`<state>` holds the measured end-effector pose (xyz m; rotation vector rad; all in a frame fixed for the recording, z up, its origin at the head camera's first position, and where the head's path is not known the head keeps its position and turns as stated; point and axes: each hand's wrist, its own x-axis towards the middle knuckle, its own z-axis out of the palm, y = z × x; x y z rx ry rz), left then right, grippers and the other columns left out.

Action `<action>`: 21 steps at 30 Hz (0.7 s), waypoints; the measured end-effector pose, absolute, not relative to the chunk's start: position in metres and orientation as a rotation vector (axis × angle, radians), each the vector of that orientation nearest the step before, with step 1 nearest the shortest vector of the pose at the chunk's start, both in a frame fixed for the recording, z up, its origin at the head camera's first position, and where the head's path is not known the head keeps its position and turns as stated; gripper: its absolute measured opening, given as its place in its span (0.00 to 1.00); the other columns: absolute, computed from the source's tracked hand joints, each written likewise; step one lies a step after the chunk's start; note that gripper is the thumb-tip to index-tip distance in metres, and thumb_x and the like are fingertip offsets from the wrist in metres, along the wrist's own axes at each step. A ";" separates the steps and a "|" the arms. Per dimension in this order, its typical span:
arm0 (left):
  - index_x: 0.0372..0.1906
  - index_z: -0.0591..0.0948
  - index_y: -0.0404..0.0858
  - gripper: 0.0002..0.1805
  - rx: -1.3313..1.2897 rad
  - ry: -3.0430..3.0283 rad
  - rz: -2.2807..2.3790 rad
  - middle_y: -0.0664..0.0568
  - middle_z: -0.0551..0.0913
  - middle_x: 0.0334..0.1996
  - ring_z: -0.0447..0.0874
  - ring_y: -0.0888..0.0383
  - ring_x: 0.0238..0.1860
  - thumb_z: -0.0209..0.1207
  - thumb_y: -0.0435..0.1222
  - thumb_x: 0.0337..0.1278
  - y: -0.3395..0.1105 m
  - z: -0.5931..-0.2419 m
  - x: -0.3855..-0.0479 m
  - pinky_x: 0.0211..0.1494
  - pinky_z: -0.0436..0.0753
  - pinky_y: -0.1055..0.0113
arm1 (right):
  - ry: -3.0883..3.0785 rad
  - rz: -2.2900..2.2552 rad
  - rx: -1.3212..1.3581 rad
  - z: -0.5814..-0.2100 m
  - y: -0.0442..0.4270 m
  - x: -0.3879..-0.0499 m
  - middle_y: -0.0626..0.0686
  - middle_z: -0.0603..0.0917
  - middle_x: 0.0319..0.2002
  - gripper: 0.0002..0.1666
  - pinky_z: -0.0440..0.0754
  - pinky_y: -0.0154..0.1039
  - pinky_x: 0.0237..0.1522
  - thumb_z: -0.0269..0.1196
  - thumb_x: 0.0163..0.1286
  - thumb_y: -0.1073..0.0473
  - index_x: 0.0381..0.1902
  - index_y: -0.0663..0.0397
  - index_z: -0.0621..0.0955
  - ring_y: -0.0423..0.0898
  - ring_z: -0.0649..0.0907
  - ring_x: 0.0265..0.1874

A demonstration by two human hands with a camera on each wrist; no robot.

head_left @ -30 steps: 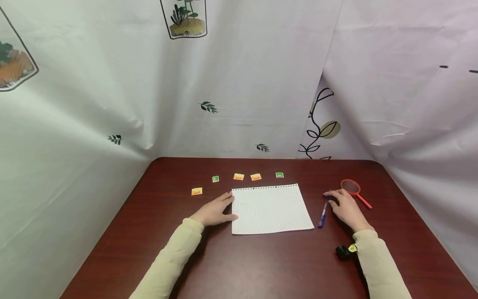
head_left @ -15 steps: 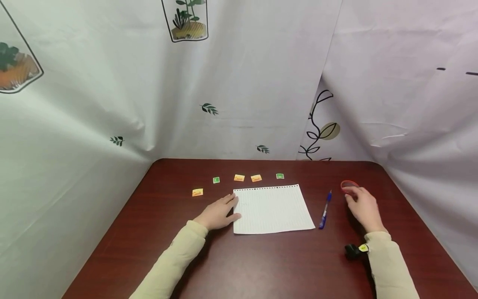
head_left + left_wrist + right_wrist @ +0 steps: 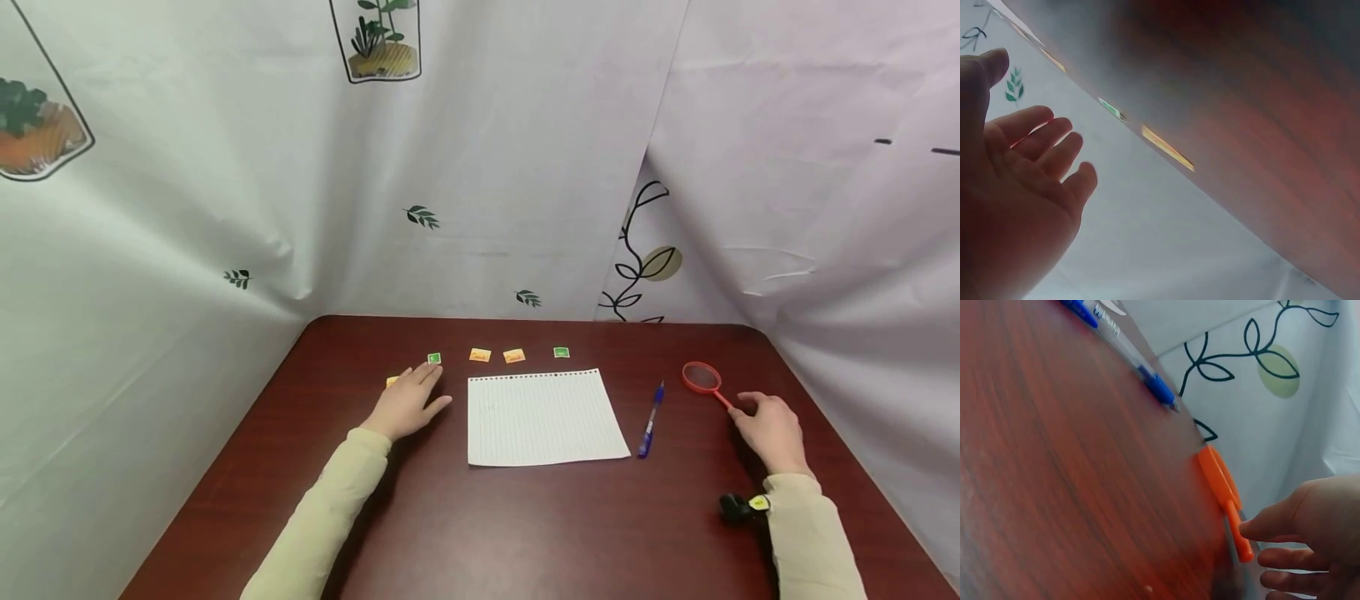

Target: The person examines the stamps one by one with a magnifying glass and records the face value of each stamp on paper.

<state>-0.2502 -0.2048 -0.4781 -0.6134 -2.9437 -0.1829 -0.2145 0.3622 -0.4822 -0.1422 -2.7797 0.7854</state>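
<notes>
Over the left part of the table, my left hand point(image 3: 405, 406) reaches with fingers extended. It partly covers a small orange-yellow card point(image 3: 392, 381), and its fingertips come close to a small green card point(image 3: 434, 358). In the left wrist view the fingers point(image 3: 1054, 150) are loosely bent around nothing. At the right, my right hand point(image 3: 772, 429) is at the handle end of a red magnifying glass point(image 3: 701, 377). In the right wrist view the thumb overlaps the orange-looking handle point(image 3: 1235, 528), while the other fingers lie apart from it; whether the thumb touches cannot be told.
A sheet of lined paper point(image 3: 547, 419) lies mid-table, with a blue pen point(image 3: 651, 421) at its right. Behind it are two orange cards point(image 3: 480, 355) and another green card point(image 3: 562, 352). Patterned white cloth point(image 3: 487, 167) borders the table. A black device point(image 3: 738, 507) is at the right wrist.
My left hand has left the paper's edge and moved left toward the small cards. My right hand has moved from the pen, past the magnifying glass's lens, to its handle.
</notes>
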 end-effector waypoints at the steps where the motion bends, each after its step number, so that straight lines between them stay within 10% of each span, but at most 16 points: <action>1: 0.72 0.70 0.30 0.36 -0.610 -2.934 -0.170 0.38 0.69 0.71 0.64 0.44 0.74 0.55 0.53 0.73 -0.207 -0.477 -0.253 0.75 0.61 0.49 | -2.788 0.786 -0.140 -0.483 0.363 -0.214 0.77 0.78 0.47 0.22 0.73 0.67 0.44 0.62 0.68 0.63 0.52 0.78 0.77 0.73 0.77 0.45; 21: 0.73 0.66 0.28 0.39 -0.454 -3.096 -0.387 0.34 0.65 0.73 0.59 0.41 0.76 0.60 0.49 0.70 -0.231 -0.478 -0.291 0.77 0.57 0.48 | -2.819 0.789 -0.145 -0.484 0.362 -0.215 0.59 0.82 0.28 0.16 0.69 0.41 0.28 0.62 0.69 0.63 0.43 0.76 0.81 0.52 0.76 0.26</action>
